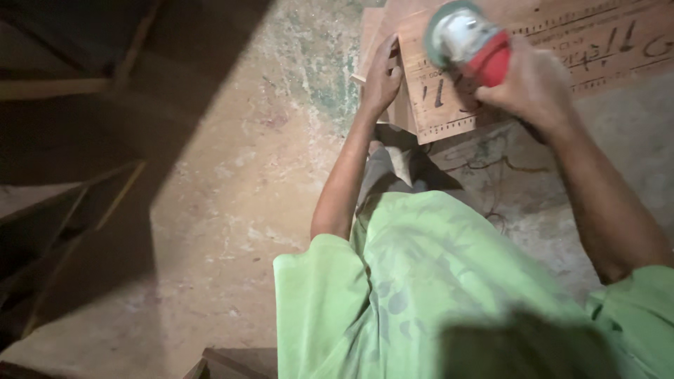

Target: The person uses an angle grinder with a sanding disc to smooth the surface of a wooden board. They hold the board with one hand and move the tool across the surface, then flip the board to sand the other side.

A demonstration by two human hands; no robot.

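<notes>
My right hand [535,83] grips a red power grinder [472,46] whose round metal guard and disc sit over a brown wooden board [604,42] with dark handwritten marks. My left hand [382,76] rests on the board's left edge, fingers curled over it. The board lies near the top of the head view, above my knee. My green patterned shirt [421,288] fills the lower middle.
A dusty concrete floor [232,210] spreads on the left. Dark wooden frames and boards [70,203] lie in shadow along the left edge. Another wooden piece [232,361] pokes in at the bottom. A thin cord [491,168] lies on the floor under the board.
</notes>
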